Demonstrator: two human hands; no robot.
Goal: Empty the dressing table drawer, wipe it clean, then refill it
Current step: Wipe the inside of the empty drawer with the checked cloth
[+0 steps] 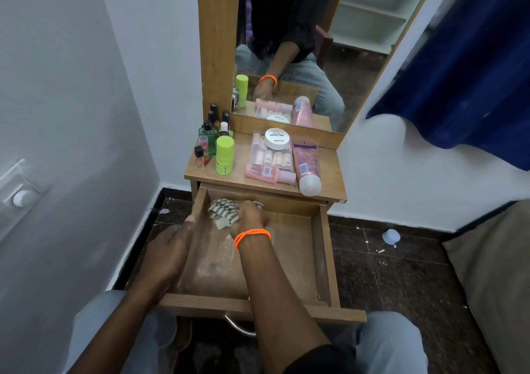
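The wooden drawer (318,247) is pulled out of the dressing table and holds only a patterned grey cloth (222,209) at its far left. My right hand (252,217), with an orange band on the wrist, grips that cloth against the drawer bottom, which shows a pale dusty smear. My left hand (169,250) holds the drawer's left wall, fingers curled over the edge. On the table top (335,184) stand the removed items: a lime-green container (224,156), small bottles (210,133), a nail set box (271,156) with a white jar (276,138), a pink bottle (268,173), and a pink tube (307,167).
A mirror (315,44) rises behind the table top. White walls close in on the left and behind. A blue curtain (470,64) hangs at the right, above a beige cushion (493,273). A small pale cap (390,236) lies on the dark floor.
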